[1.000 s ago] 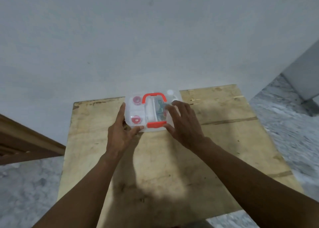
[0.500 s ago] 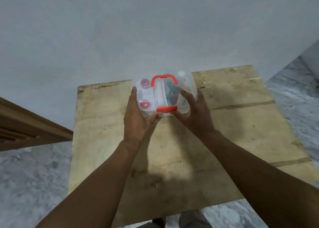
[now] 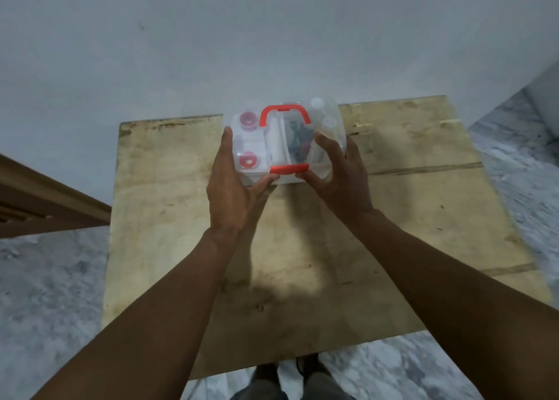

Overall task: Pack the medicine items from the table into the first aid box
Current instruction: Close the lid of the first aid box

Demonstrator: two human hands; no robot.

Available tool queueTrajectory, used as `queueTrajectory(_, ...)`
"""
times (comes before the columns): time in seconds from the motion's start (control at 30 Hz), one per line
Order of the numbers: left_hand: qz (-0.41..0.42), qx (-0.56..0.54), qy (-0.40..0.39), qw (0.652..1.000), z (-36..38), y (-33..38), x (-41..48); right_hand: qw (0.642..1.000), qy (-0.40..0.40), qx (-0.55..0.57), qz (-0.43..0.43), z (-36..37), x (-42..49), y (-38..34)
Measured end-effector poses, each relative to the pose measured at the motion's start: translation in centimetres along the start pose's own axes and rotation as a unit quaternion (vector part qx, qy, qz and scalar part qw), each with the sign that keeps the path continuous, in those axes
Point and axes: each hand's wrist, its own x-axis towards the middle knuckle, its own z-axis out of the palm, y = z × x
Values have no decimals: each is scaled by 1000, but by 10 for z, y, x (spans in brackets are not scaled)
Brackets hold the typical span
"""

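first aid box (image 3: 328,145): clear plastic, orange handle (image 3: 286,109) and latch (image 3: 289,168), red caps (image 3: 248,161) inside | your left hand (image 3: 231,187) grips its left end | your right hand (image 3: 343,175) grips its right end

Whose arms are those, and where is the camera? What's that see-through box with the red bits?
Those are a person's own arms; there is no machine here. The camera sits on the person's head, so the picture looks down at the hands as their eyes would. The left hand and the right hand hold a clear plastic first aid box from either side, fingers curled around it. It has a red handle on top and a red latch at the near edge, and the lid looks closed. Through the plastic you can see two round red caps on the left and white caps on the right; the rest is too blurry to name. Under it is a wooden table. I cannot tell whether the box rests on it or is lifted.
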Motion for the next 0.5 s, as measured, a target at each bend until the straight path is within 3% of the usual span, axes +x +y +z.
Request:
queueTrajectory(0.2, -10, -24, -7, 1000, -2, 5, -2, 998, -42, 32, 27, -6, 0, 7)
queueTrajectory(0.5, -15, 12, 20, 1000, -2, 10, 6, 996, -44, 67, 27, -12, 11, 10)
